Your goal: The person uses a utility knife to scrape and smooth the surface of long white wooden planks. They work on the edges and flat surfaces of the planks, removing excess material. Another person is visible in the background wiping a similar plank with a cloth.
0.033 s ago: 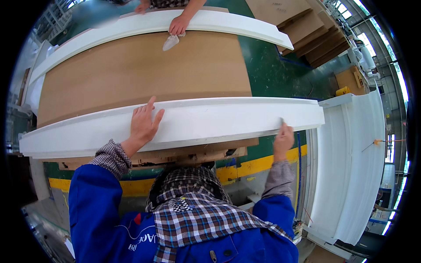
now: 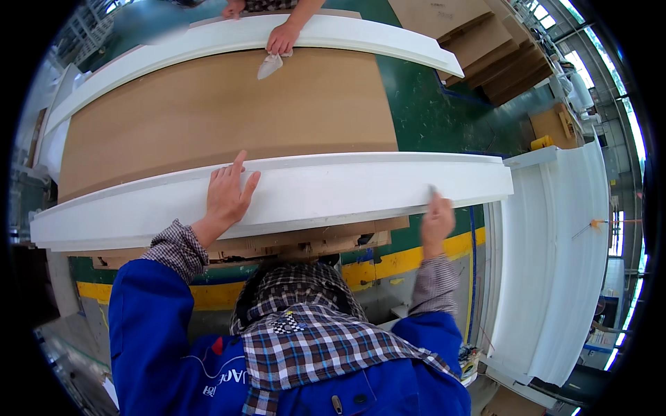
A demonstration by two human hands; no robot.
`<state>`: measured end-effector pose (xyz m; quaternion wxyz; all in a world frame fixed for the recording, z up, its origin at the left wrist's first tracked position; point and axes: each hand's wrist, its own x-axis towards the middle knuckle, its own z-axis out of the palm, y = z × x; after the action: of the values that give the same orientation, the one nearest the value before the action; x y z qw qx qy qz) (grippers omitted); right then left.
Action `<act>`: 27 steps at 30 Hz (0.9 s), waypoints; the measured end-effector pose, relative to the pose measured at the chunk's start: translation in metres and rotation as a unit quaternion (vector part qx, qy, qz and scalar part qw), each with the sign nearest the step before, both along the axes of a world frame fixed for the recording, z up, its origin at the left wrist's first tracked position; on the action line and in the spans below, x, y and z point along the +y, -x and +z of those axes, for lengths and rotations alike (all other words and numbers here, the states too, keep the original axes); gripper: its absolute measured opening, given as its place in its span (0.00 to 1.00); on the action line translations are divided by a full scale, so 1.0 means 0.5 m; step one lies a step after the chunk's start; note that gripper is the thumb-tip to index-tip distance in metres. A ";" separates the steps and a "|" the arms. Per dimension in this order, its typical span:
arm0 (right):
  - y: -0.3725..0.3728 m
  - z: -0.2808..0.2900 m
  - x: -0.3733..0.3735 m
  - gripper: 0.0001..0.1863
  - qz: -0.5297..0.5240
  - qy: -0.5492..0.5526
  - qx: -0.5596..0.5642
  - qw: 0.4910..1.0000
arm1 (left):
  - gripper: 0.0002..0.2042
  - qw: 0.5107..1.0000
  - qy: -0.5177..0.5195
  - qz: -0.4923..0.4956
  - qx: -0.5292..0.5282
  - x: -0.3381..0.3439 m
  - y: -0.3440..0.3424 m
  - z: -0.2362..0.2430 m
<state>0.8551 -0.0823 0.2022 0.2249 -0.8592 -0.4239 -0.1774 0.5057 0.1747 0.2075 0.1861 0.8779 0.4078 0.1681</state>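
A long white panel [image 2: 333, 184] lies across in front of me along the near edge of a brown cardboard sheet. My left hand [image 2: 229, 194] rests on it left of the middle, fingers spread and holding nothing. Near the panel's right end, my right hand [image 2: 437, 215] is closed on a small thin grey piece [image 2: 431, 189], blurred by motion, whose tip is at the white surface. Its exact kind I cannot make out.
Across the cardboard [image 2: 229, 104], a co-worker's hand [image 2: 283, 38] holds a white cloth [image 2: 270, 66] at a second white panel [image 2: 374, 38]. Cardboard stacks [image 2: 485, 41] stand at the far right. Large white panels [image 2: 548, 263] lean on the right.
My right hand has slid a little to the left along the white panel with the grey piece. My left hand stays in place.
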 end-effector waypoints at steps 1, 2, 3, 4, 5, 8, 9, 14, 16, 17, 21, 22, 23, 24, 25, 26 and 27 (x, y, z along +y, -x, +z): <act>0.068 -0.005 0.032 0.11 0.046 -0.034 0.033 0.998 | 0.25 1.000 0.006 0.005 -0.001 0.000 0.005 0.000; 0.123 -0.027 0.048 0.12 0.097 -0.047 0.019 0.994 | 0.25 1.000 0.014 0.001 -0.004 0.002 -0.001 0.004; 0.203 -0.019 0.080 0.13 0.120 -0.028 0.010 0.992 | 0.25 1.000 0.021 0.002 -0.005 0.004 -0.001 0.002; 0.276 -0.014 0.108 0.15 0.168 -0.053 0.066 0.982 | 0.26 0.999 0.033 0.005 -0.021 0.007 -0.001 0.001; 0.345 -0.016 0.131 0.16 0.185 -0.023 0.097 0.978 | 0.26 0.998 0.045 0.007 -0.037 0.009 -0.001 -0.003; 0.494 0.007 0.166 0.16 0.339 -0.103 0.176 0.918 | 0.26 0.995 0.062 0.010 -0.079 0.015 0.003 -0.014; 0.490 0.008 0.165 0.16 0.315 -0.108 0.176 0.926 | 0.26 0.994 0.064 0.012 -0.093 0.015 0.005 -0.017; 0.411 0.016 0.131 0.17 0.189 -0.103 0.218 0.952 | 0.23 0.996 0.053 0.017 -0.075 0.011 0.014 -0.019; 0.389 0.010 0.128 0.17 0.208 -0.135 0.155 0.956 | 0.22 0.996 0.043 0.013 -0.073 0.011 0.017 -0.027; 0.380 0.005 0.130 0.17 0.227 -0.135 0.139 0.954 | 0.22 0.996 0.038 0.018 -0.072 0.012 0.024 -0.032; 0.292 -0.007 0.101 0.17 0.242 -0.121 0.114 0.956 | 0.21 0.996 0.023 0.035 -0.081 0.014 0.012 -0.049; 0.261 -0.004 0.086 0.17 0.243 -0.124 0.110 0.956 | 0.21 0.996 0.018 0.045 -0.075 0.011 0.013 -0.050; 0.216 -0.013 0.074 0.17 0.213 -0.142 0.082 0.963 | 0.21 0.996 0.011 0.058 -0.069 0.011 0.017 -0.049; 0.169 -0.012 0.056 0.16 0.180 -0.146 0.062 0.971 | 0.21 0.995 0.007 0.067 -0.068 0.014 0.012 -0.055; 0.112 -0.007 0.035 0.16 0.146 -0.152 0.042 0.977 | 0.21 0.996 0.005 0.070 -0.063 0.017 0.013 -0.060; 0.036 -0.008 0.001 0.17 0.121 -0.135 0.019 0.983 | 0.21 0.996 0.005 0.073 -0.054 0.018 0.017 -0.062; -0.061 -0.014 -0.038 0.19 0.097 -0.119 0.000 0.988 | 0.21 0.996 0.006 0.077 -0.042 0.016 0.008 -0.062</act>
<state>0.8855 -0.1011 0.1950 0.3416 -0.7812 -0.4809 -0.2044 0.5017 0.1824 0.1765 0.1952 0.8347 0.4673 0.2166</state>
